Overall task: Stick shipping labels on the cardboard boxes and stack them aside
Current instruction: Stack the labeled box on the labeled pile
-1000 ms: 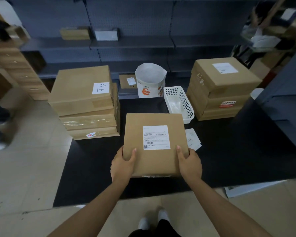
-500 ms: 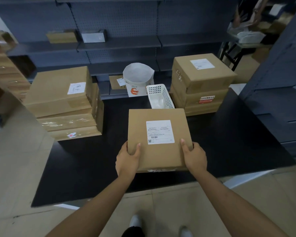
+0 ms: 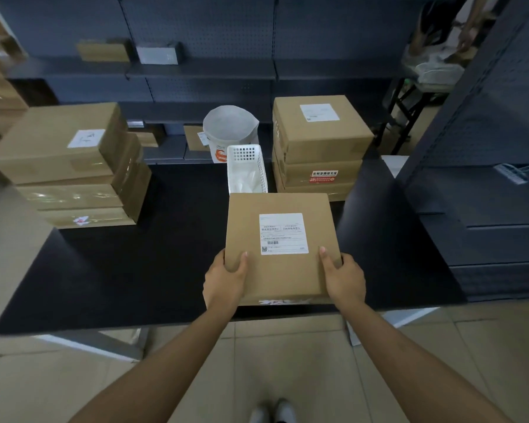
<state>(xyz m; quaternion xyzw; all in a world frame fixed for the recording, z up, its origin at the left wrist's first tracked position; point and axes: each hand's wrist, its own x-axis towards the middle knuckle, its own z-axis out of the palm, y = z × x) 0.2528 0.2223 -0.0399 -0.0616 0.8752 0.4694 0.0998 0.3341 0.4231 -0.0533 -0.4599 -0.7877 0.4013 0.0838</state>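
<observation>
I see a flat, square box (image 3: pixel 280 245) of plain brown cardboard held over the near part of the matte black table (image 3: pixel 153 270), a white printed label (image 3: pixel 283 234) stuck smooth on its top. My left hand (image 3: pixel 225 280) grips its near left corner and my right hand (image 3: pixel 342 277) its near right corner, thumbs on top. Beyond stands a white perforated plastic basket (image 3: pixel 247 167) with pale paper inside and a round white paper tub (image 3: pixel 230 131), contents unclear. Taped brown boxes are stacked at far left (image 3: pixel 71 166) and far right (image 3: pixel 318 145).
</observation>
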